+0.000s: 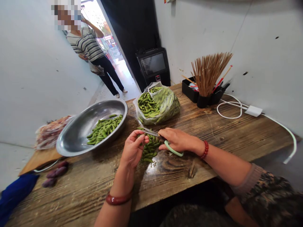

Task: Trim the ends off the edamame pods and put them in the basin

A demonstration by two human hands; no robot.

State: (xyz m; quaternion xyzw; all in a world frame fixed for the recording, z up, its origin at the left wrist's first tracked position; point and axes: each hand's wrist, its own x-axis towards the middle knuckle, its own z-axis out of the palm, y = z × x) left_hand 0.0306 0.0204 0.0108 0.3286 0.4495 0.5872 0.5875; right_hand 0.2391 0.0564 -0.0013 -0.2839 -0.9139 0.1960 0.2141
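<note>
My right hand [174,138] grips a pair of scissors [172,149] with pale green handles, the blades pointing left. The blades reach the fingertips of my left hand [133,146], which are pinched together on an edamame pod [140,128], mostly hidden by fingers and blades. Below both hands, a small pile of edamame pods [151,148] lies on the wooden table, with small trimmed bits around it. Just beyond stands a clear plastic bag [169,105] full of pods. Left of my hands, a tilted-looking steel basin [75,132] holds more pods [105,129].
Brown skewers [209,74] stand in a black holder [202,101] near the wall, beside a white cable [228,117]. At left are several purple-red fruits or vegetables [56,171], a bagged reddish bundle [50,132] and blue cloth [17,195]. A person [91,47] stands by the doorway.
</note>
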